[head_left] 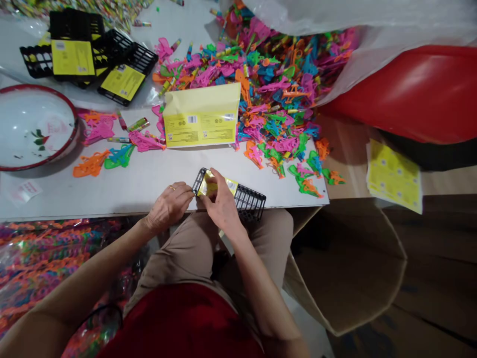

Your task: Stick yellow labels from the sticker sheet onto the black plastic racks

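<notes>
At the table's front edge lies a black slotted plastic tray (251,201), tilted, its right end over my lap. A yellow label (231,186) covers its left half. My left hand (170,204) grips the tray's left end with closed fingers. My right hand (222,206) is closed over the label, thumb and forefinger pinching at its left part; the palm hides some of the tray. Just behind is a yellow printed sheet (201,134), one part raised. Orange (89,164) and blue-green toy pistols (119,156) lie left of it.
A heap of bright plastic toy pistols (276,89) spreads across the back. More labelled black trays (124,82) are stacked at back left, near a white red-rimmed basin (37,129). Yellow label sheets (395,174) lie right; an open cardboard box (346,268) stands below.
</notes>
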The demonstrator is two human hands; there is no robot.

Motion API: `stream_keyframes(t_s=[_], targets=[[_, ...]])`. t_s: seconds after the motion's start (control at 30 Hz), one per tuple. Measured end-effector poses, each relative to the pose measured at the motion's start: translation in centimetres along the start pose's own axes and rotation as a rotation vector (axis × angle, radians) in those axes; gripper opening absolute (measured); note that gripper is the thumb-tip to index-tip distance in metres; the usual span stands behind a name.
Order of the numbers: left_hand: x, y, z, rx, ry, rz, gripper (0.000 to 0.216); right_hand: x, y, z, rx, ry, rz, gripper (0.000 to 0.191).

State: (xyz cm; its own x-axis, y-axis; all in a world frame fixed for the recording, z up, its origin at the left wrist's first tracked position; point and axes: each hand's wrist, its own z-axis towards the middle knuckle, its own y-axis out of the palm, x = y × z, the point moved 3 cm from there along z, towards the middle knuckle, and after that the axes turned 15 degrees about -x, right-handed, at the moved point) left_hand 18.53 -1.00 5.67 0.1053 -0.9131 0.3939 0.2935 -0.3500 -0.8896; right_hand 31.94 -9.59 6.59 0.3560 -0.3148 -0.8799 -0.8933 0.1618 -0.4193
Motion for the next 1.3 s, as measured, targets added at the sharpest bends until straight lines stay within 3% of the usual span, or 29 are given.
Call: stream_keyframes(t_s=[0.3,0.43,0.57,0.83,0.93,1.07,1.13,1.23,1.3], targets=[[0.4,-0.1,-0.1,-0.016,-0.017,0.059,0.02,-0.4,0.0,0.1,0.022,-0.007,-0.091,0.063],[0.4,0.2,-0.3,-0.109,-0.025,0.077,0.026,-0.4,0.3,0.1,0.033,-0.003,-0.146,0.064],[0.3,0.6,-0.4,-0.184,-0.033,0.152,0.029,-0.6,0.4,0.1,0.032,0.021,-0.217,0.064],[0.5,0.8,-0.5,-0.181,-0.008,0.249,0.032,-2.3,0.6,-0.1,0.007,0.151,-0.409,0.054],[0.6,0.7,-0.3,-0.195,-0.014,0.268,0.033,-1.8,-1.1,-1.1,0.072,0.215,-0.527,0.051],[0.7,0.6,-0.3,-0.204,-0.028,0.267,0.035,-1.7,-3.6,-3.8,0.29,0.185,-0.556,0.038],[0.7,0.5,-0.4,-0.186,-0.014,0.275,0.034,-2.6,-2.6,-4.7,0.32,0.048,-0.546,0.038],[0.6,0.4,-0.7,-0.177,0.009,0.272,0.029,-3.8,2.0,-4.4,0.091,-0.191,-0.558,0.051],[0.5,0.4,-0.8,-0.189,0.024,0.268,0.027,-3.2,4.6,-3.8,-0.039,-0.212,-0.579,0.065]])
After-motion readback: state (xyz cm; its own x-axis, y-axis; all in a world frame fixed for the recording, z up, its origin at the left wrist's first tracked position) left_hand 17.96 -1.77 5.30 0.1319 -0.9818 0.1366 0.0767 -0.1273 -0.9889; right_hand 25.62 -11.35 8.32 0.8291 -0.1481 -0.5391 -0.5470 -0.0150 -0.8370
